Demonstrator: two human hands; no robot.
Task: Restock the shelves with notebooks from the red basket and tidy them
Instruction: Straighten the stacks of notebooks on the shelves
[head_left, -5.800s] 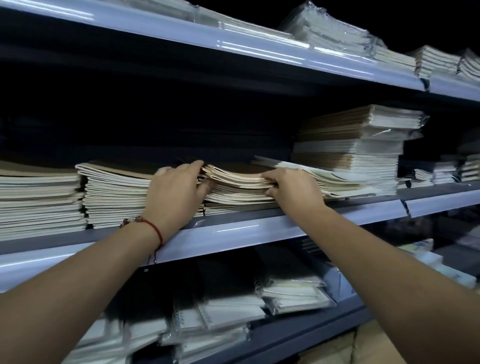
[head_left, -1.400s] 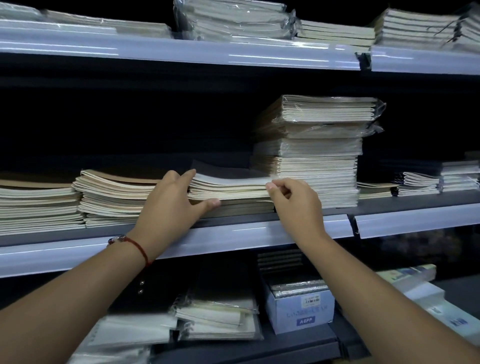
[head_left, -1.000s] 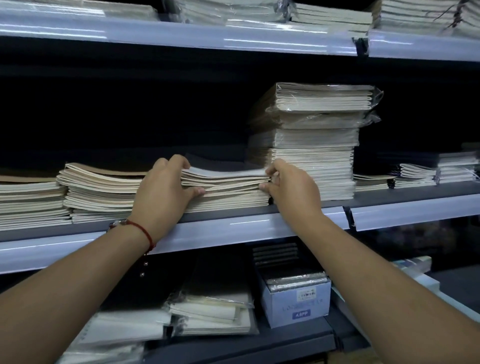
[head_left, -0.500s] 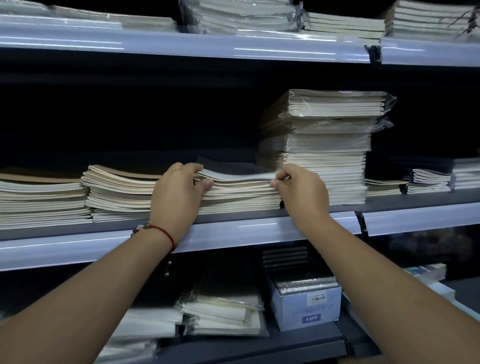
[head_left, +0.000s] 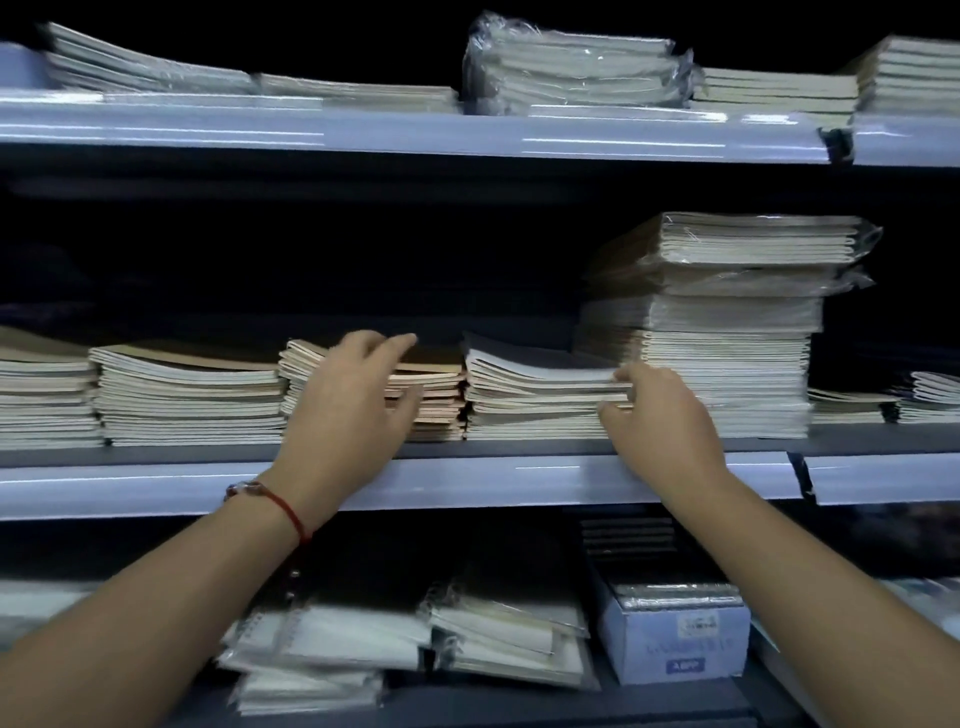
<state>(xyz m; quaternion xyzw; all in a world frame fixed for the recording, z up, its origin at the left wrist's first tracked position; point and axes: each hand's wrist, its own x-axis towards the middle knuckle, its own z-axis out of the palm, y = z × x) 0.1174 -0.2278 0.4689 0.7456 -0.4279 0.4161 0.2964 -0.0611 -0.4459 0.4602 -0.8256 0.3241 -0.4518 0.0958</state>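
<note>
Several notebook stacks lie along the middle shelf (head_left: 156, 483). My left hand (head_left: 348, 410) has its fingers spread and relaxed in front of a brown-covered stack (head_left: 436, 395), fingertips over its top. My right hand (head_left: 660, 415) pinches the right front corner of the dark-covered stack (head_left: 535, 389) beside it. A tall stack of wrapped notebooks (head_left: 727, 322) stands right of that. The red basket is out of view.
Further stacks (head_left: 187, 395) fill the shelf's left end, and low ones (head_left: 924, 400) sit at the right. The top shelf (head_left: 415, 135) carries wrapped packs. Below are spiral notebooks (head_left: 498, 634) and a pale blue box (head_left: 675, 639).
My left hand has left the dark-covered stack and shifted left onto the brown-covered stack, fingers now spread. My right hand stays at the dark stack's right corner.
</note>
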